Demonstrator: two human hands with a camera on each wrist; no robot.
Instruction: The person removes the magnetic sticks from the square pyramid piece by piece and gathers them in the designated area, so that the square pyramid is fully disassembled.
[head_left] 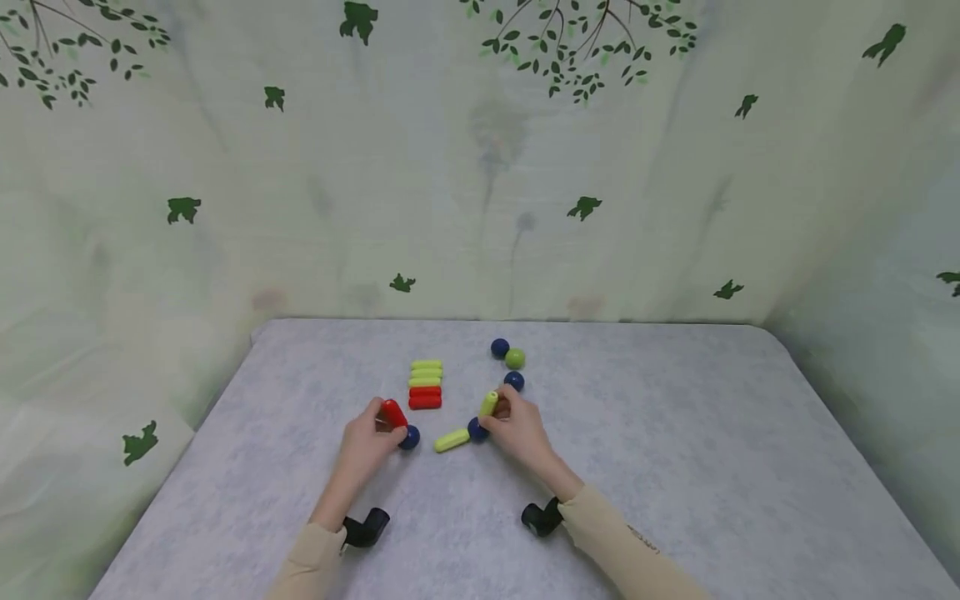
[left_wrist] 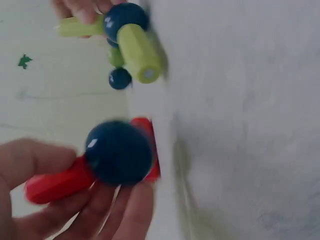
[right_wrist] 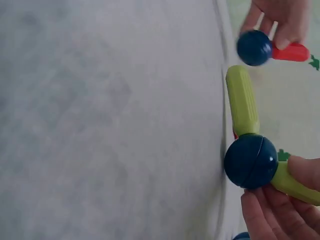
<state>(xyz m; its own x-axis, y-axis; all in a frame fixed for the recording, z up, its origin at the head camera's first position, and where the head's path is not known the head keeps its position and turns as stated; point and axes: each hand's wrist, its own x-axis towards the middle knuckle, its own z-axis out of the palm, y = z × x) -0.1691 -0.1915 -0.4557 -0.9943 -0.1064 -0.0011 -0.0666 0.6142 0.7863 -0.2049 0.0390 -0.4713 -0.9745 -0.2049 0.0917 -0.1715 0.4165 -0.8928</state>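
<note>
My left hand (head_left: 365, 442) pinches a red rod (left_wrist: 60, 185) between thumb and fingers. A dark blue ball (left_wrist: 119, 152) sits at one end of that rod, with fingertips right at its underside in the left wrist view. To the right, my right hand (head_left: 525, 429) grips a yellow-green rod (head_left: 489, 403) that stands tilted up from another blue ball (right_wrist: 251, 161). A second yellow-green rod (right_wrist: 242, 100) is joined to the same ball and points toward the left hand. In the head view the two pieces are apart, with a short gap between them.
Beyond the hands lie three yellow-green rods (head_left: 426, 373) and two red rods (head_left: 425, 402), stacked in a row. Two more blue balls (head_left: 500, 348) and a green ball (head_left: 515, 359) lie past the right hand. A leaf-printed cloth (head_left: 450, 167) hangs behind the table (head_left: 675, 417).
</note>
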